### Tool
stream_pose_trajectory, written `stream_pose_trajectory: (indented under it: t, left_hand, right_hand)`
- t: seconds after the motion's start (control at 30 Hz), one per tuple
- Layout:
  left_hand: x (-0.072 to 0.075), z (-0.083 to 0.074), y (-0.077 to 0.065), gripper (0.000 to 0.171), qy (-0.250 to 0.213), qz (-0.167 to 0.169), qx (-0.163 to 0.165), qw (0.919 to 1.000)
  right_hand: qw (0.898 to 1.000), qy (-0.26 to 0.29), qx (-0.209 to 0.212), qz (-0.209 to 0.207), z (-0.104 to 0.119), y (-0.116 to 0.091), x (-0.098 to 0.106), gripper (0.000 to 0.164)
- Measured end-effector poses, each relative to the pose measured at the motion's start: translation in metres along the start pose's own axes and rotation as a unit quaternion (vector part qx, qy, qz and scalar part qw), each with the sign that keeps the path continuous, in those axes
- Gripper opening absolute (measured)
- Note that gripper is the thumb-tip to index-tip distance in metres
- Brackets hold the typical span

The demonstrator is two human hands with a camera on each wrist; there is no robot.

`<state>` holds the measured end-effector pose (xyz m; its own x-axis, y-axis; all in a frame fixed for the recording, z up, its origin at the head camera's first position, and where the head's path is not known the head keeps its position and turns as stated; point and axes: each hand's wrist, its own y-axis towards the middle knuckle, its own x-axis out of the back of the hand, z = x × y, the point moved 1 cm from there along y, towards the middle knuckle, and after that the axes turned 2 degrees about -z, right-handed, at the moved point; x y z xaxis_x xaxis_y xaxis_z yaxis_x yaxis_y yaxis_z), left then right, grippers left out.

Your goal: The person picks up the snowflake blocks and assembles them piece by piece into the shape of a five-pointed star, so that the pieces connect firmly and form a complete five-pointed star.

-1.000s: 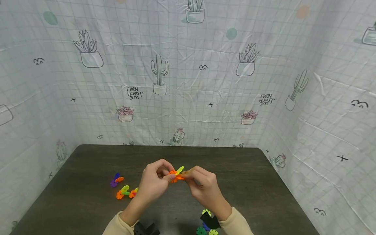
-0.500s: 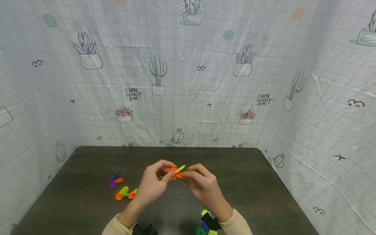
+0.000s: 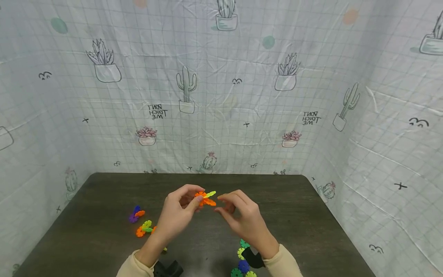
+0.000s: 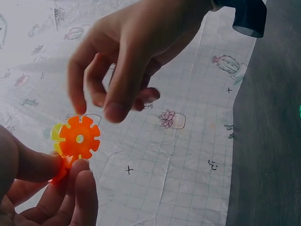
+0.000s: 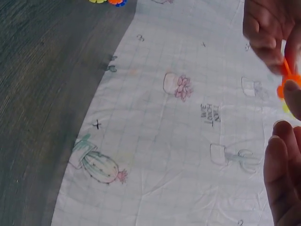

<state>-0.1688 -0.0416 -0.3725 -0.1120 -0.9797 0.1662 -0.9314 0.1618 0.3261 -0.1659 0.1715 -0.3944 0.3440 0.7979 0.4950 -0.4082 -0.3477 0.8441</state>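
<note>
My left hand point(image 3: 180, 209) pinches a small cluster of interlocking snowflake discs between thumb and fingers, raised above the dark table. Orange discs point(image 4: 88, 129) make up most of it, and a yellow disc point(image 3: 210, 194) sticks out at an angle towards the right. Part of the cluster is hidden behind the left thumb and fingers. Just right of it is my right hand point(image 3: 243, 215), its fingers loosely bent and nothing between them. In the left wrist view, the right fingertips point(image 4: 115, 113) hover over the upper orange disc, with a small gap beside the thumb.
On the table point(image 3: 294, 215), a purple, blue and orange cluster point(image 3: 133, 218) lies at the left. Nearer stands an orange, yellow and green cluster point(image 3: 140, 232), partly behind the left forearm. Loose discs, including a blue one point(image 3: 243, 266), lie by the right wrist. Patterned cloth point(image 3: 225, 96) surrounds the table.
The right hand has let go of the cluster and drawn slightly right. The left hand, still holding the cluster, has shifted a little left and up. More discs show beside the right wrist.
</note>
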Motion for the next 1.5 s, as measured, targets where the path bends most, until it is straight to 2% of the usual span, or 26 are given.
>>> stream_pose_trajectory:
  t: [0.1, 0.2, 0.27, 0.33, 0.37, 0.4, 0.43, 0.53, 0.6, 0.63, 0.67, 0.7, 0.73, 0.8, 0.93, 1.07, 1.23, 1.33, 1.4, 1.5]
  left_hand:
    - [0.003, -0.001, 0.001, 0.017, -0.004, -0.009, -0.011, 0.9999]
    - [0.006, -0.002, 0.002, 0.017, -0.006, -0.016, -0.017, 0.9997]
    - [0.007, -0.003, 0.002, 0.018, -0.007, -0.018, -0.016, 0.9997]
    - [0.008, -0.003, 0.003, 0.018, -0.007, -0.02, -0.013, 0.9997]
    - [0.008, -0.004, 0.004, 0.018, -0.008, -0.021, -0.011, 0.9997]
    - [0.008, -0.004, 0.004, 0.018, -0.009, -0.023, -0.008, 0.9997]
    - [0.008, -0.004, 0.004, 0.017, -0.011, -0.026, -0.005, 0.9996]
    - [0.008, -0.004, 0.005, 0.016, -0.016, -0.04, 0.005, 0.9991]
    - [0.008, -0.004, 0.006, 0.016, -0.022, -0.048, 0.01, 0.9985]
    - [0.008, -0.003, 0.006, 0.016, -0.026, -0.051, 0.011, 0.9983]
    - [0.008, -0.003, 0.006, 0.016, -0.03, -0.052, 0.012, 0.9981]
    - [0.008, -0.003, 0.006, 0.016, -0.034, -0.052, 0.012, 0.998]
    - [0.008, -0.002, 0.007, 0.016, -0.039, -0.051, 0.012, 0.9979]
    - [0.008, -0.002, 0.008, 0.017, -0.049, -0.047, 0.012, 0.9976]
    - [0.008, -0.003, 0.009, 0.019, -0.066, -0.043, 0.025, 0.9966]
    - [0.007, -0.004, 0.009, 0.02, -0.076, -0.038, 0.037, 0.9957]
    - [0.006, -0.006, 0.009, 0.018, -0.076, -0.033, 0.03, 0.9961]
    - [0.007, -0.008, 0.008, 0.018, -0.066, -0.034, 0.029, 0.9968]
    - [0.008, -0.009, 0.008, 0.018, -0.059, -0.034, 0.032, 0.9972]
    - [0.008, -0.009, 0.007, 0.018, -0.05, -0.033, 0.037, 0.9975]
  right_hand:
    - [1.0, -0.004, -0.016, -0.008, -0.005, -0.001, 0.003, 0.044]
    - [0.999, -0.021, -0.044, 0.009, -0.011, -0.003, 0.005, 0.042]
    - [0.994, -0.036, -0.088, 0.051, -0.014, -0.007, 0.007, 0.04]
    - [0.98, -0.049, -0.151, 0.122, -0.018, -0.011, 0.009, 0.037]
    - [0.967, -0.051, -0.187, 0.168, -0.021, -0.014, 0.01, 0.038]
    - [0.947, -0.05, -0.226, 0.221, -0.024, -0.017, 0.01, 0.04]
    - [0.922, -0.05, -0.264, 0.278, -0.028, -0.02, 0.01, 0.043]
    - [0.825, -0.053, -0.363, 0.43, -0.038, -0.034, 0.01, 0.053]
    - [0.768, -0.064, -0.405, 0.492, -0.043, -0.045, 0.008, 0.055]
    - [0.746, -0.073, -0.419, 0.512, -0.045, -0.05, 0.007, 0.053]
    - [0.733, -0.082, -0.429, 0.521, -0.047, -0.056, 0.005, 0.051]
    - [0.726, -0.089, -0.435, 0.525, -0.049, -0.06, 0.004, 0.049]
    - [0.723, -0.094, -0.44, 0.525, -0.051, -0.064, 0.003, 0.047]
    - [0.723, -0.099, -0.442, 0.521, -0.054, -0.071, 0.002, 0.044]
    - [0.732, -0.092, -0.438, 0.513, -0.06, -0.075, 0.001, 0.043]
    - [0.734, -0.084, -0.437, 0.513, -0.064, -0.074, -0.001, 0.039]
    - [0.739, -0.067, -0.438, 0.508, -0.069, -0.075, -0.002, 0.037]
    - [0.762, -0.037, -0.414, 0.497, -0.072, -0.075, 0.0, 0.033]
    - [0.784, -0.005, -0.387, 0.485, -0.073, -0.075, 0.001, 0.028]
    - [0.825, 0.056, -0.344, 0.445, -0.071, -0.073, 0.0, 0.021]
